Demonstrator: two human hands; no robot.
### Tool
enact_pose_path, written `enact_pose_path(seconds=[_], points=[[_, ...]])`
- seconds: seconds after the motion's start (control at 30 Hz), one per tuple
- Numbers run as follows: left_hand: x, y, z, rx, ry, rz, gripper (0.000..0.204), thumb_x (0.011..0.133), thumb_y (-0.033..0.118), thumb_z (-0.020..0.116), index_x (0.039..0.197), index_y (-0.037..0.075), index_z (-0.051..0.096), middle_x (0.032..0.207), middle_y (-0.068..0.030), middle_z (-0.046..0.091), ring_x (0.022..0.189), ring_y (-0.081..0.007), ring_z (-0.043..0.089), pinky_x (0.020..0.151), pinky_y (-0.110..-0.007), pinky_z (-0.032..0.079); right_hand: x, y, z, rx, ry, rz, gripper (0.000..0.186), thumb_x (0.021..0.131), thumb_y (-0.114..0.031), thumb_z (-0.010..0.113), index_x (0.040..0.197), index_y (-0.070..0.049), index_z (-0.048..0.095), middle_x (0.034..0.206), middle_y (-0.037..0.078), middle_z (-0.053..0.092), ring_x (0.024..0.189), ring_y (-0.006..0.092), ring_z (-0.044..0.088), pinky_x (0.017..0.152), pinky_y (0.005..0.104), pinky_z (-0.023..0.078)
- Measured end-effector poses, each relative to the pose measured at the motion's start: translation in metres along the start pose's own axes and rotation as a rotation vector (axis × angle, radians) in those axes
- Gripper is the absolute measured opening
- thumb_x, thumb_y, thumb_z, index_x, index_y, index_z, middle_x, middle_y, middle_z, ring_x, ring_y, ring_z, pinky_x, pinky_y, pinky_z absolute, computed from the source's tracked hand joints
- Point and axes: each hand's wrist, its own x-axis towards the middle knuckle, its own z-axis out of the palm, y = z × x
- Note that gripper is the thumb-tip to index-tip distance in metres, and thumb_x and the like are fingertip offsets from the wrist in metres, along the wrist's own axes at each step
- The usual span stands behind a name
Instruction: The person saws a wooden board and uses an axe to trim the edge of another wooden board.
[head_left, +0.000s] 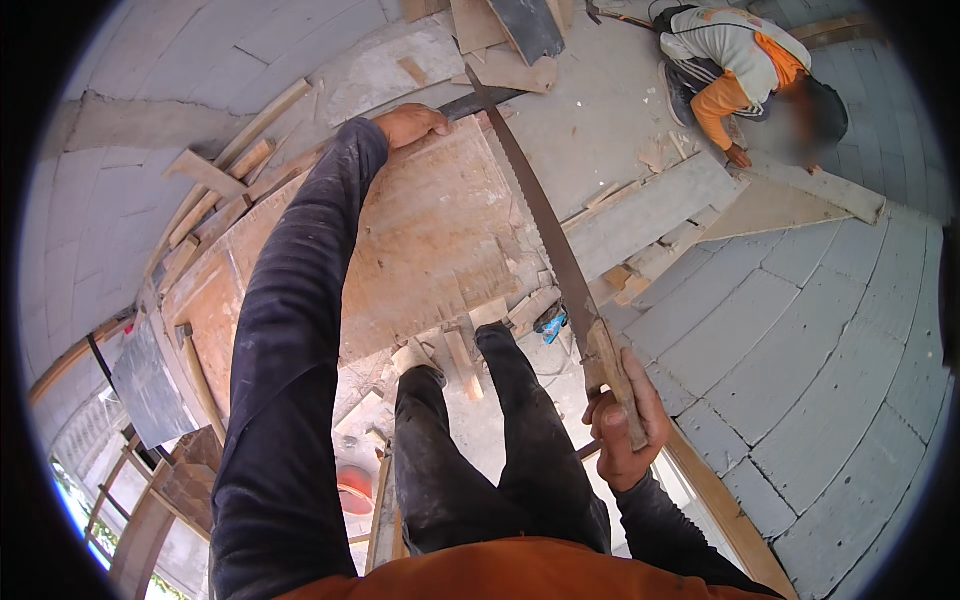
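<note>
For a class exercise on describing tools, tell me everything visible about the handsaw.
The handsaw has a long, brownish, metal-looking blade, narrowing toward its far tip, with teeth along its left edge. The right hand holds its pale, wood-looking handle, hiding part of it. It slants from upper left to lower right, beside the right edge of a large wooden board; whether the teeth touch the board is unclear.

The dusty grey floor (590, 130) bears loose boards (480, 25) at the top centre, long grey planks (655, 222) right of centre, and wood offcuts (462, 362) near the middle.
</note>
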Motion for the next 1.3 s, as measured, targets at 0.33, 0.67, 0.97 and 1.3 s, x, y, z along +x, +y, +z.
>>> enact_pose_path(seconds=[0.33,0.67,0.97,1.3], points=[[0.007,0.005,0.01,-0.158,-0.001,-0.051,0.055,0.098,0.049,0.058,0.13,0.007,0.072,0.132,-0.0125,0.069,0.12,-0.0251,0.062,0.109,-0.034,0.042,-0.004,0.014,0.006,0.048,0.006,0.059,0.069,0.102,-0.031,0.068,0.154,0.01,0.046,0.088,0.004,0.066,0.077,0.0105,0.061,0.072,0.0262,0.051],[-0.002,0.031,0.036,-0.125,0.18,-0.118,0.079,0.097,0.068,0.05,0.131,0.0,0.071,0.128,-0.0199,0.072,0.115,-0.0315,0.067,0.109,-0.036,0.043,0.003,0.017,0.011,0.026,0.06,0.036,0.071,0.104,-0.038,0.066,0.153,0.01,0.047,0.082,0.003,0.064,0.072,0.0106,0.061,0.07,0.0261,0.05],[0.004,0.009,0.04,-0.224,0.327,-0.026,0.068,0.103,0.058,0.042,0.136,0.006,0.069,0.137,-0.0203,0.067,0.124,-0.0303,0.062,0.113,-0.034,0.04,-0.005,0.023,0.014,0.103,0.066,0.05,0.068,0.104,-0.037,0.063,0.152,0.01,0.048,0.078,0.002,0.063,0.067,0.0114,0.06,0.066,0.0274,0.051],[-0.023,0.015,0.033,0.045,0.281,-0.065,0.056,0.104,0.047,0.053,0.142,0.007,0.065,0.139,-0.0226,0.066,0.127,-0.0326,0.063,0.112,-0.038,0.044,0.003,0.035,0.016,-0.042,-0.013,0.022,0.066,0.101,-0.031,0.07,0.151,0.009,0.051,0.094,0.007,0.07,0.081,0.0124,0.066,0.076,0.0268,0.053]])
